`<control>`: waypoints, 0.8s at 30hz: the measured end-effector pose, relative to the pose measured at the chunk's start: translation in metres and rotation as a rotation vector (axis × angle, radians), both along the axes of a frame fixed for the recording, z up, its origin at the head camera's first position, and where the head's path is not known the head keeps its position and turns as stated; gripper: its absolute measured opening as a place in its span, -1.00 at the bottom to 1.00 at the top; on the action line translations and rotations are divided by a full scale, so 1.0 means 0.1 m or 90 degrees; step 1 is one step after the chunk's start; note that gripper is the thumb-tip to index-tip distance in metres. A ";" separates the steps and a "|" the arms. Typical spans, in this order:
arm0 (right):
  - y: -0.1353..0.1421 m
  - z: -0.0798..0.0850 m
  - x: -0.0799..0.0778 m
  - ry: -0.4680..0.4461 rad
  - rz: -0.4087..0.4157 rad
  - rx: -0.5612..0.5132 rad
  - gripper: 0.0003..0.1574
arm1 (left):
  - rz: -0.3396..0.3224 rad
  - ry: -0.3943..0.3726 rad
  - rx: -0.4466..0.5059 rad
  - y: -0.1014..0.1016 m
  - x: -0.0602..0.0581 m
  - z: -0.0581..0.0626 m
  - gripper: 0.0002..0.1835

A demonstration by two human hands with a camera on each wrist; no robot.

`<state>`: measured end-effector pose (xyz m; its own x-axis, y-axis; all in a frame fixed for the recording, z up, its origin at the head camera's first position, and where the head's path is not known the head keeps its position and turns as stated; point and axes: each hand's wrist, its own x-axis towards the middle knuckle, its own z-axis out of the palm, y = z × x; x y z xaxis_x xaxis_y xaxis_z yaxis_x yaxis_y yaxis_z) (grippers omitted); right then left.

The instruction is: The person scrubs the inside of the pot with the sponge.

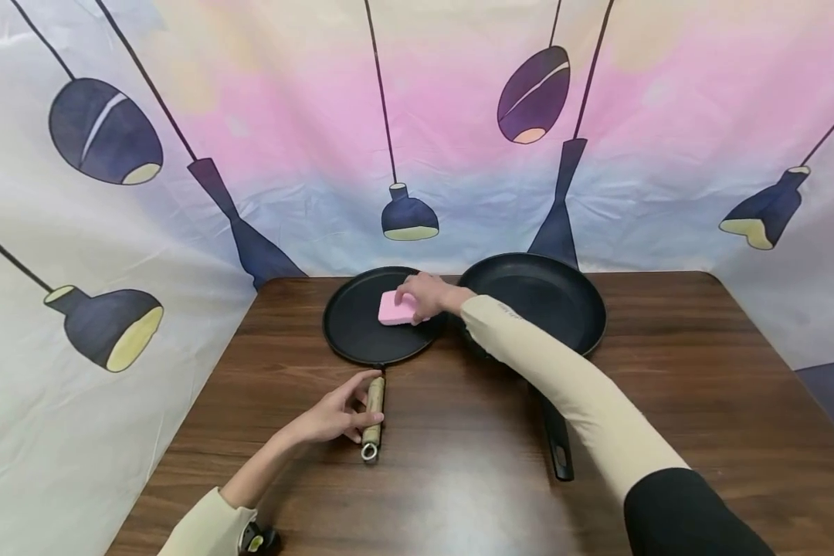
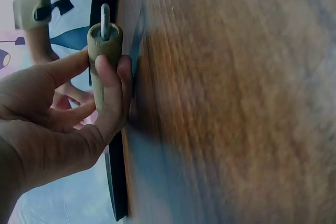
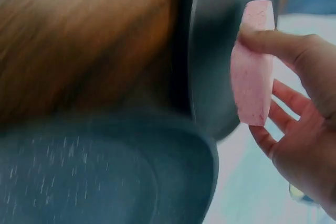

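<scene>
A flat black griddle pan (image 1: pixel 350 324) lies at the back left of the table, its wooden handle (image 1: pixel 374 409) pointing toward me. My left hand (image 1: pixel 337 413) grips that handle, thumb on one side and fingers on the other; in the left wrist view the handle's metal hanging ring (image 2: pixel 105 22) sticks out past the fingers. Over the griddle pan, my right hand (image 1: pixel 427 296) holds a pink sponge (image 1: pixel 394 309) between thumb and fingers. The right wrist view has the sponge (image 3: pixel 253 72) edge-on, close to the pan's dark surface (image 3: pixel 220 51).
A deeper black frying pan (image 1: pixel 542 293) stands right beside the griddle pan, partly under my right forearm. Its black handle (image 1: pixel 559 444) points toward me. Behind the wooden table (image 1: pixel 459 479) hangs a cloth backdrop (image 1: pixel 306 116) with printed lamps.
</scene>
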<state>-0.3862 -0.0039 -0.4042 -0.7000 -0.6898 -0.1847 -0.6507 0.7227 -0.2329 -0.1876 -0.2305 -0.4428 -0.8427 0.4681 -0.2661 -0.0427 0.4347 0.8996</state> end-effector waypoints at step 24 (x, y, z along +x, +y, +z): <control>0.06 -0.01 0.03 -0.098 -0.065 0.043 -0.40 | 0.086 -0.038 0.001 0.09 0.05 -0.02 -0.17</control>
<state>-0.3828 0.0017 -0.4053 -0.7260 -0.5991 -0.3378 -0.5338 0.8005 -0.2725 -0.1824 -0.2215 -0.4448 -0.8804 0.3521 -0.3176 -0.1545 0.4202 0.8942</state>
